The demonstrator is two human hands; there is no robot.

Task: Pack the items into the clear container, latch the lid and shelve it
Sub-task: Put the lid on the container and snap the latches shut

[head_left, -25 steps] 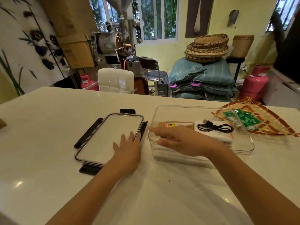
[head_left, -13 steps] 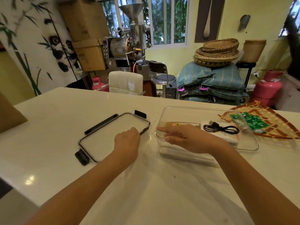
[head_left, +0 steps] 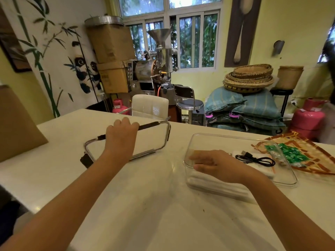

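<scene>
The clear lid [head_left: 152,140] with black latches is tilted up off the white table, its far long edge raised. My left hand [head_left: 120,136] is closed around that raised edge. The clear container [head_left: 290,176] stands open to the right. Inside it lie a coiled black cable [head_left: 257,159] on a white box [head_left: 262,168] and a brown packet [head_left: 194,152]. My right hand [head_left: 215,164] lies flat over the container's near left corner, fingers stretched out, holding nothing.
A woven tray [head_left: 311,151] with several green packets [head_left: 290,153] lies just right of the container. A brown cardboard piece [head_left: 16,127] leans at the table's left end. Beyond the far edge stand a white chair back [head_left: 150,105] and a stool [head_left: 189,104].
My left hand went from lying flat on the lid to gripping its far edge and tipping it up off the table. My right hand stayed on the container.
</scene>
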